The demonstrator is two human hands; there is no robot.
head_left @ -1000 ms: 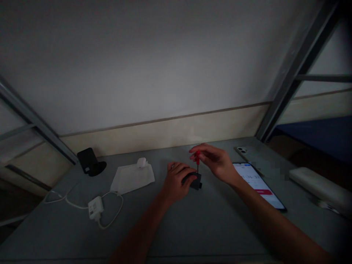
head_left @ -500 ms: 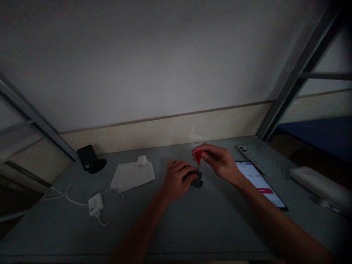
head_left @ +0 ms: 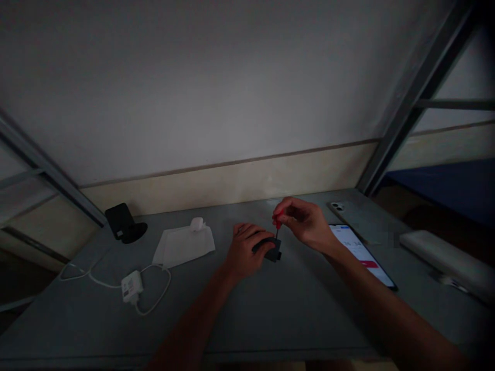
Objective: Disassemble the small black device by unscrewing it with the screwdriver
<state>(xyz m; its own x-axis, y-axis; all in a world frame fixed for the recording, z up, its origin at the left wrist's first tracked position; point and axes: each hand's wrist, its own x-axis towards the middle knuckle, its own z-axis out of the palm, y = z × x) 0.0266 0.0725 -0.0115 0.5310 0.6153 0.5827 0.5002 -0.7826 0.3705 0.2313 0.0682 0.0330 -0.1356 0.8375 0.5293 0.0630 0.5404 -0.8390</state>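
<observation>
A small dark boxy device (head_left: 274, 252) lies near the middle of the grey table, with my left hand (head_left: 247, 251) wrapped over its left side. Its exact kind is too dim to make out. In the fingertips of my right hand (head_left: 303, 221) is a screwdriver (head_left: 279, 218) with a red handle. Its thin shaft points down, and the tip meets the top of the device near its far right corner. My left fingers hide much of the device.
Right of my right arm lie a lit phone (head_left: 361, 257), another phone (head_left: 338, 207) and a long white object (head_left: 444, 263). At left are a white paper (head_left: 181, 246) bearing a small white case (head_left: 197, 223), a white adapter with cable (head_left: 132, 286) and a black stand (head_left: 120, 222).
The screwdriver handle now leans a little more to the right, with my right hand slightly turned. My left hand keeps its hold on the device. The whole view has shifted slightly.
</observation>
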